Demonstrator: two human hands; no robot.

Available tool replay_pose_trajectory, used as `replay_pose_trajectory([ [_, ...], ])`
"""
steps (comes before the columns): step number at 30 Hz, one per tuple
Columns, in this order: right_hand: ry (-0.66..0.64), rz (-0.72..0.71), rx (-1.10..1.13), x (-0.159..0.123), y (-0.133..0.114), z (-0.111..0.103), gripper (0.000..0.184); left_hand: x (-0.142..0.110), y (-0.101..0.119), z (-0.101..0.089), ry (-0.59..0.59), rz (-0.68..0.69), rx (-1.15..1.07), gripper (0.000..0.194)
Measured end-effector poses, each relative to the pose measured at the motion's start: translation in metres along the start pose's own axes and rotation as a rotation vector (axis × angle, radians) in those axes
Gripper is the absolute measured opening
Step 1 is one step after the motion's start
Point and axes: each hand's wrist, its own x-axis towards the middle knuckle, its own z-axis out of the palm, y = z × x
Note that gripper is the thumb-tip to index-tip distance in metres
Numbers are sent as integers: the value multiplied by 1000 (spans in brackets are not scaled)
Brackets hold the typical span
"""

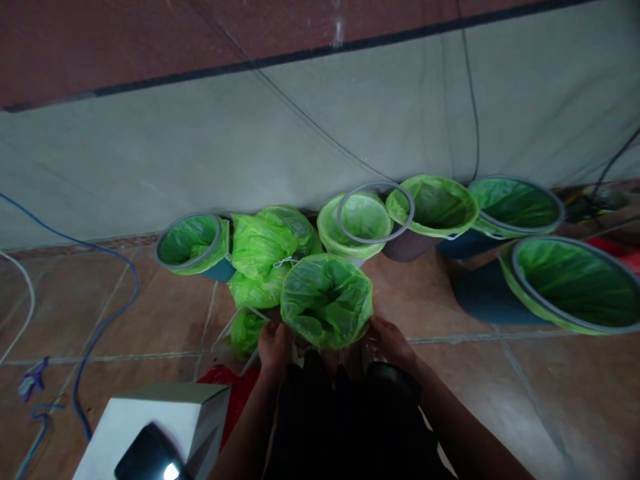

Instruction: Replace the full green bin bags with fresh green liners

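A bin lined with a green bin liner stands right in front of me, its liner folded out over the rim. My left hand is closed at the near left of that rim, fingers on the overhanging liner. On the opposite side my right hand pinches the liner's edge in the same way. The bin's body is mostly hidden below the liner. Just behind it is another lined bin, with a loose grey ring lying tilted over its mouth. Full, tied green bags are heaped to the left.
More lined bins stand along the wall: a small blue one at left, a dark one and blue ones at right. A white box holds a black object. A blue hose and purple spray head lie left.
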Motion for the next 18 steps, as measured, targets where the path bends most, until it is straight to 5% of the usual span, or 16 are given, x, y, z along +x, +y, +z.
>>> replay_pose_trajectory([
  [3, -16, -4, 3, -1, -1, -3, 35, -4, 15, -2, 61, 281, 144, 40],
  [6, -17, 7, 31, -1, 0, -4, 31, -2, 26, 12, -419, 637, 339, 35],
  [9, -16, 9, 92, 3, 3, -1, 28, 9, 23, 34, -768, 783, 670, 44],
  [13, 13, -30, 127, 14, 7, 0, 30, 22, 9, 52, -799, 760, 1277, 31],
  [18, 106, -15, 4, 24, 12, -3, 31, 24, 10, 58, -760, 704, 1407, 19],
])
